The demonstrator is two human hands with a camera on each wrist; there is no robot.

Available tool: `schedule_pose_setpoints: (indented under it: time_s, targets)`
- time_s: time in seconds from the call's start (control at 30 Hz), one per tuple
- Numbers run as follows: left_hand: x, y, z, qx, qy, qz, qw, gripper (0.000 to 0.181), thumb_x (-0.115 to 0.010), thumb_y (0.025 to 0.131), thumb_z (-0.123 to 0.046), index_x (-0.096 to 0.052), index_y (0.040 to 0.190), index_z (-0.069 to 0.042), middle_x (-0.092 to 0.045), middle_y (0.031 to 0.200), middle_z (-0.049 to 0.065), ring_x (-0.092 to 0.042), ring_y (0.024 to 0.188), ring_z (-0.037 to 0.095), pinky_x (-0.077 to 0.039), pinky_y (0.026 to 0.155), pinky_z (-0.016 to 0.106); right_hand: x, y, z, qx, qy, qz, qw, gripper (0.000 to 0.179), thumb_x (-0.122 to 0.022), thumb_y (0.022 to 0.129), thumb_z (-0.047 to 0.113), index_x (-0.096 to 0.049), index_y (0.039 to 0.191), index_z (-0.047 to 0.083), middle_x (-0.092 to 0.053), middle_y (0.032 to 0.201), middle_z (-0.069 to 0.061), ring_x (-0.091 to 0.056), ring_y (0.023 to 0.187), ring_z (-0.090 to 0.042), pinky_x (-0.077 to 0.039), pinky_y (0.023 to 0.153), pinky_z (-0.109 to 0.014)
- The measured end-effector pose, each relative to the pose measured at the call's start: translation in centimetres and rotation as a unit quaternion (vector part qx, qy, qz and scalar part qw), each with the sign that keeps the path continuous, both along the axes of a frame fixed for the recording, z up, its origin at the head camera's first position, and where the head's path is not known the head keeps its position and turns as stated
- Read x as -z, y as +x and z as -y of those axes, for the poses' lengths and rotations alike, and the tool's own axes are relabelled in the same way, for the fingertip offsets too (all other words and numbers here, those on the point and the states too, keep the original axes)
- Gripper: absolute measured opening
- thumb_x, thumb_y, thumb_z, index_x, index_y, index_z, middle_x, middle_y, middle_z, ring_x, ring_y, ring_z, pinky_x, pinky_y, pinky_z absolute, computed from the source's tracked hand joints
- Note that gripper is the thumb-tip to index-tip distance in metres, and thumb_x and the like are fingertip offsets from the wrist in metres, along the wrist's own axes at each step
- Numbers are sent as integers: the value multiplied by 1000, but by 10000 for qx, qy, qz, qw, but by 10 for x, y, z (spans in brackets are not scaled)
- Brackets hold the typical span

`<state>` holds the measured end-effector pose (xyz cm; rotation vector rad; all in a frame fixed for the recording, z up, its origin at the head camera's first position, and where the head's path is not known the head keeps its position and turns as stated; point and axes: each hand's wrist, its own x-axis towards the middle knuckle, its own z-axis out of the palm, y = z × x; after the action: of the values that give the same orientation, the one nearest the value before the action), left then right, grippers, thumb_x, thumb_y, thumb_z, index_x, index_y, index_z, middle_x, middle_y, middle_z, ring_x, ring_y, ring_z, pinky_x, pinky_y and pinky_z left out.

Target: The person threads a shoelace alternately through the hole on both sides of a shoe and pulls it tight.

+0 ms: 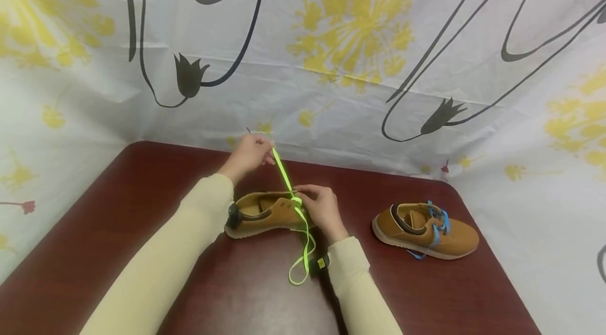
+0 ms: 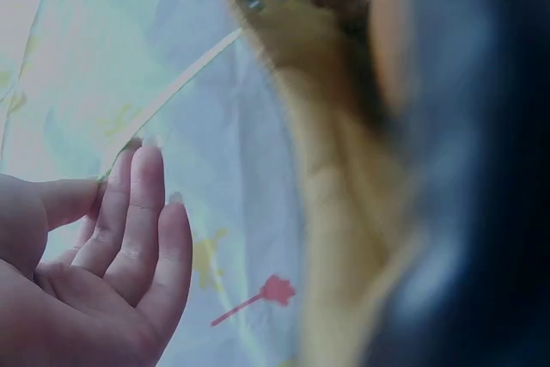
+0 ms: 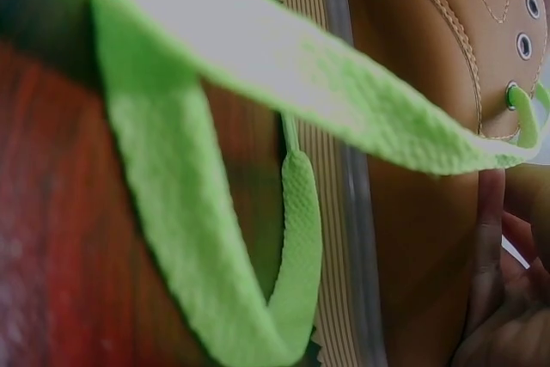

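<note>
A tan shoe (image 1: pixel 274 214) lies mid-table, its toe toward the right. Neon green lace (image 1: pixel 282 169) runs up from its eyelets to my left hand (image 1: pixel 249 155), whose thumb and fingertips pinch it, as the left wrist view also shows on the lace (image 2: pixel 176 85). My right hand (image 1: pixel 323 209) pinches the shoe's far eyelet flap by the lace. In the right wrist view, my right fingers (image 3: pixel 491 264) lie against the upper, partly hidden behind it. The other lace end (image 1: pixel 303 266) hangs in a loop over the near side onto the table.
A second tan shoe (image 1: pixel 452 235) with blue lace (image 1: pixel 442 222) stands at the right of the dark red table (image 1: pixel 251 293). White patterned sheeting (image 1: pixel 265 72) rises behind the table and at both sides.
</note>
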<state>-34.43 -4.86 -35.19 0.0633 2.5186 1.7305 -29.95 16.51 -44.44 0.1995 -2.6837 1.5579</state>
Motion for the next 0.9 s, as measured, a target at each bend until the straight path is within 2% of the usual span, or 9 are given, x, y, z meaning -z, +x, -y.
schedule_pose_setpoints:
  time_s: [0.2,0.47,0.6,0.77,0.9]
  targets:
    - [-16,-7,10,-243,205,-81,9995,35,-49,107,-20,-62,123,8,-69,109,22,-75,91,28,-55,69,20,3,0,-2,66,-64,153,9998,15,-71,95,15,-80,106,21,-79,100,-6,-63,55,-7,-53,53,-24]
    - [-38,-12,22,-454,491,-182,9976,37,-49,107,-20,-57,128,10,-66,106,17,-69,76,10,-56,65,21,2,-2,-1,-12,-10,50,10000,13,-72,95,21,-80,105,24,-79,98,-2,-63,55,-8,-53,53,-24]
    - [-50,-13,25,-626,560,-292,9960,36,-47,107,-19,-58,127,9,-65,108,17,-68,76,8,-57,71,21,2,-2,-1,17,-32,96,9999,13,-72,95,22,-80,106,22,-79,98,-3,-62,55,-8,-53,53,-25]
    - [-64,-13,30,-791,288,-302,9960,36,-47,108,-21,-61,127,6,-64,113,16,-69,85,11,-57,85,26,1,-2,1,65,-77,152,9998,13,-72,95,22,-79,106,22,-78,100,-4,-63,55,-9,-54,54,-26]
    - [-73,-15,34,-914,235,-349,9949,35,-49,107,-23,-61,124,5,-65,110,14,-69,84,11,-57,85,27,1,-2,2,49,-105,159,9998,13,-72,95,21,-79,105,22,-78,102,-3,-65,57,-9,-56,57,-26]
